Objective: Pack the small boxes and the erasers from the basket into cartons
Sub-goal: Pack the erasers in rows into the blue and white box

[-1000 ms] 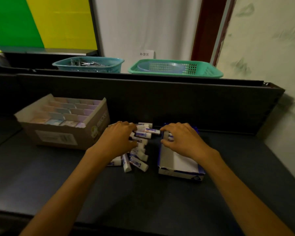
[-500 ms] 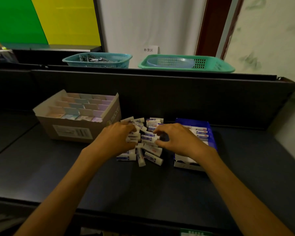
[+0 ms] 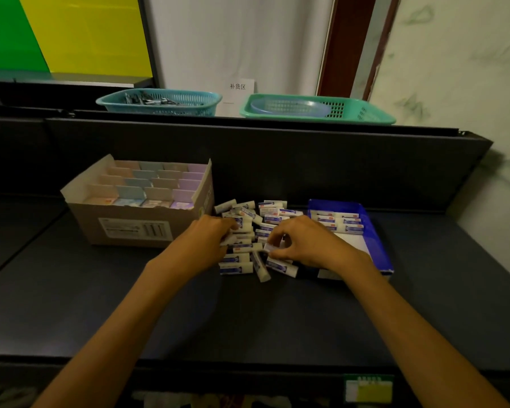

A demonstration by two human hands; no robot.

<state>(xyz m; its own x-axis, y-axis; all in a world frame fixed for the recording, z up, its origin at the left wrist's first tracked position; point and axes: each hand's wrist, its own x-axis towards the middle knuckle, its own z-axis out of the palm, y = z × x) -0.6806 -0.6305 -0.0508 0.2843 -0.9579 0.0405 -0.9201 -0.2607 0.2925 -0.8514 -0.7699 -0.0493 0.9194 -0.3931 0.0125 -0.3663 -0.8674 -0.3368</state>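
Dark table [image 3: 71, 304]: a loose pile of erasers [image 3: 249, 231] is lying at centre, between two cartons, sleeves pointing every way.

L hand [image 3: 209, 240] is resting palm-down on the pile's left edge. Fingertips are buried among the erasers; cannot tell whether they are gripping one.

R hand [image 3: 304, 245] is sitting over the pile's right side, thumb and forefinger curling in and pinching one eraser [image 3: 270, 248] by its end, just above the table.

Blue carton [image 3: 377, 240], open-topped, is standing just right of the pile, partly behind the R wrist. A few erasers are lying flat in a row at its far end (approx. five visible); the near part is showing bare white floor.

Brown carton [image 3: 136, 228] is standing left of the pile, near but apart from the L hand. Small boxes [image 3: 156, 187] in pastel colours are filling it in neat rows, upright.

Behind the table's back panel, two baskets are sitting on a higher ledge: a teal basket [image 3: 159, 101] holding dark metal items (too small to identify) and a green basket [image 3: 318, 108] with a pale round dish inside. A paper sign [image 3: 237, 86] is standing between them.
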